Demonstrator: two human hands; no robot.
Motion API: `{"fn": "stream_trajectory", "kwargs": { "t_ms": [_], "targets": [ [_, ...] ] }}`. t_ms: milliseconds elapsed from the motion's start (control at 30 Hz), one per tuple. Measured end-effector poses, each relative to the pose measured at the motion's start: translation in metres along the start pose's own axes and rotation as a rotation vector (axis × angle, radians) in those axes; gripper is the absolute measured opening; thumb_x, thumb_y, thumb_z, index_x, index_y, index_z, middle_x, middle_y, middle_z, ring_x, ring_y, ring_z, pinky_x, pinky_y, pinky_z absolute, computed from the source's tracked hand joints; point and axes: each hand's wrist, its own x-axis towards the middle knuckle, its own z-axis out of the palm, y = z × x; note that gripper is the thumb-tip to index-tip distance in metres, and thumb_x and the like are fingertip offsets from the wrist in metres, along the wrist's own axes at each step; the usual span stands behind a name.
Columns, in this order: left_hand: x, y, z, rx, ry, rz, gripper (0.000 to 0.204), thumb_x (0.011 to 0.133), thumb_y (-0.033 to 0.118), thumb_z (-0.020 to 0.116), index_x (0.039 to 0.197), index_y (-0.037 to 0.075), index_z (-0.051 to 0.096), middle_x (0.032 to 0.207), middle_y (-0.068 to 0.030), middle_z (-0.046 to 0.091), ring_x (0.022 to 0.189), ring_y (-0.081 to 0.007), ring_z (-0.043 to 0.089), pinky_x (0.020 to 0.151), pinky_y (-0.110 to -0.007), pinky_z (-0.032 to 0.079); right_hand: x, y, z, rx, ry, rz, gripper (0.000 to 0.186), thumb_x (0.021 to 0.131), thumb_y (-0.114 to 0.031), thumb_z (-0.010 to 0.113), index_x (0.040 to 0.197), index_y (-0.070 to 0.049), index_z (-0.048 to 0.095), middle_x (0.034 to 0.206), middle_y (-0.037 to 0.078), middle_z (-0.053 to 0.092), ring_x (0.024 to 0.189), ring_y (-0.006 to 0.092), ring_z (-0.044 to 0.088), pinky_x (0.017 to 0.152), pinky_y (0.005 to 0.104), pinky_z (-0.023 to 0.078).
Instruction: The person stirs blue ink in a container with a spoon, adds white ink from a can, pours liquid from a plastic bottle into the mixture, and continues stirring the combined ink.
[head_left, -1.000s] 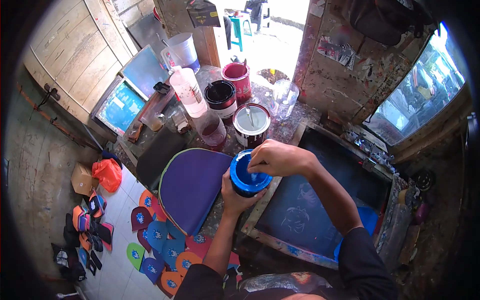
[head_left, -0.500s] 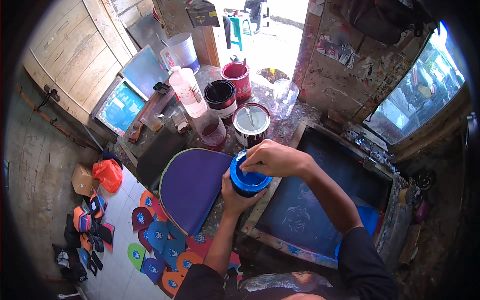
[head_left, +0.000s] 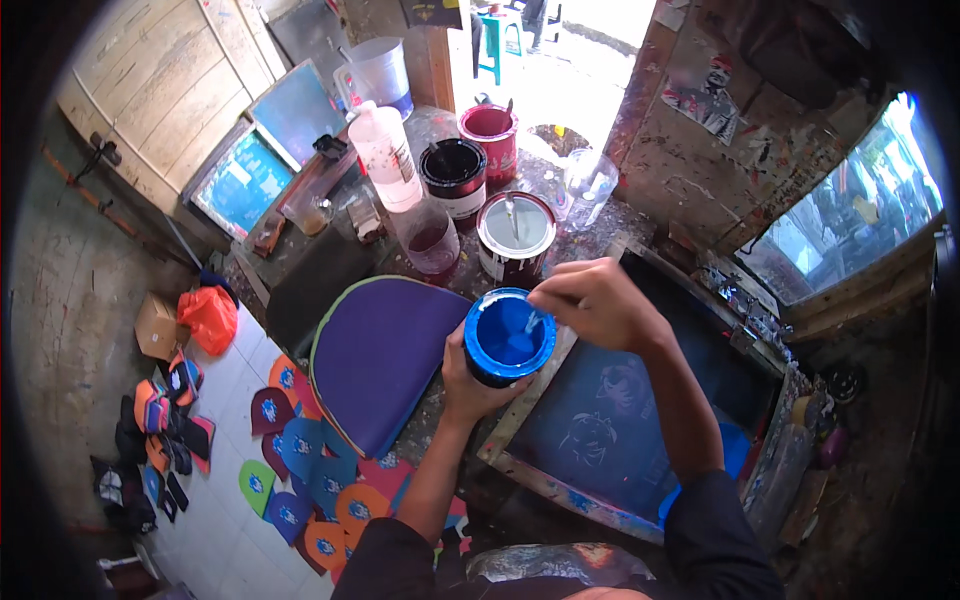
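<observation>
My left hand (head_left: pixel 472 388) is wrapped round a tub of blue paint (head_left: pixel 508 340), holding it tilted slightly toward me above the table. Blue paint coats its inside and rim. My right hand (head_left: pixel 592 303) pinches a thin, paint-smeared stirring stick (head_left: pixel 534 321) over the tub's right rim. The stick's lower end reaches inside the tub; its exact shape is hard to make out. Left of the tub lies a purple half-round sheet (head_left: pixel 385 360). A framed printing screen (head_left: pixel 610 400) with faint drawn figures lies under my right forearm.
Behind the tub stand a grey paint can (head_left: pixel 517 222), a black paint can (head_left: pixel 453 170), a red paint can (head_left: pixel 488 135), a pink-tinted bottle (head_left: pixel 385 160) and a clear jug (head_left: pixel 587 185). Printed colourful cap pieces (head_left: pixel 325 480) lie at lower left, near an orange-red bag (head_left: pixel 208 318).
My right hand has moved right from over the middle of the tub to its right rim, showing the stick and the paint inside. My left hand keeps its hold.
</observation>
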Motion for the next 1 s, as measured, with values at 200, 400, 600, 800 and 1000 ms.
{"fn": "stream_trajectory", "kwargs": {
  "t_ms": [200, 400, 600, 800, 1000],
  "targets": [
    [-0.004, -0.013, 0.002, 0.035, 0.025, 0.020, 0.109, 0.058, 0.036, 0.103, 0.143, 0.003, 0.044, 0.130, -0.0206, 0.064, 0.118, -0.0365, 0.068, 0.102, -0.047, 0.055, -0.019, 0.000, -0.005, 0.255, 0.264, 0.373, 0.017, 0.101, -0.012, 0.070, 0.100, 0.004, 0.078, 0.068, 0.005, 0.067, 0.058, 0.0072, 0.060, 0.054, 0.0253, 0.046],
    [0.001, -0.008, 0.000, 0.075, 0.032, 0.072, 0.110, 0.059, 0.041, 0.102, 0.144, 0.001, 0.044, 0.129, -0.0201, 0.065, 0.117, -0.0345, 0.070, 0.100, -0.045, 0.057, -0.027, 0.018, -0.010, 0.442, 0.397, 0.460, 0.024, 0.106, -0.016, 0.065, 0.102, 0.004, 0.077, 0.065, 0.001, 0.063, 0.056, 0.0055, 0.056, 0.052, 0.0226, 0.042],
    [0.000, -0.009, 0.001, 0.047, 0.010, 0.054, 0.112, 0.057, 0.037, 0.102, 0.146, 0.002, 0.043, 0.134, -0.0209, 0.062, 0.122, -0.0381, 0.065, 0.104, -0.048, 0.053, -0.030, 0.029, -0.003, 0.490, 0.421, 0.453, 0.025, 0.107, -0.017, 0.065, 0.102, 0.004, 0.077, 0.065, 0.002, 0.063, 0.056, 0.0068, 0.056, 0.053, 0.0233, 0.042],
    [-0.002, -0.010, 0.002, 0.010, -0.016, 0.011, 0.115, 0.055, 0.032, 0.103, 0.148, 0.003, 0.043, 0.141, -0.0216, 0.060, 0.126, -0.0402, 0.061, 0.106, -0.050, 0.050, -0.034, 0.043, 0.007, 0.566, 0.414, 0.538, 0.028, 0.107, -0.019, 0.063, 0.101, 0.005, 0.076, 0.065, 0.002, 0.062, 0.054, 0.0078, 0.055, 0.050, 0.0240, 0.042],
    [-0.002, -0.007, 0.002, 0.010, -0.021, -0.018, 0.113, 0.057, 0.033, 0.104, 0.148, 0.003, 0.043, 0.141, -0.0214, 0.061, 0.125, -0.0398, 0.062, 0.106, -0.049, 0.050, -0.037, 0.050, 0.015, 0.596, 0.444, 0.582, 0.029, 0.107, -0.020, 0.063, 0.100, 0.005, 0.076, 0.070, 0.004, 0.065, 0.053, 0.0078, 0.056, 0.047, 0.0237, 0.043]
  ]
}}
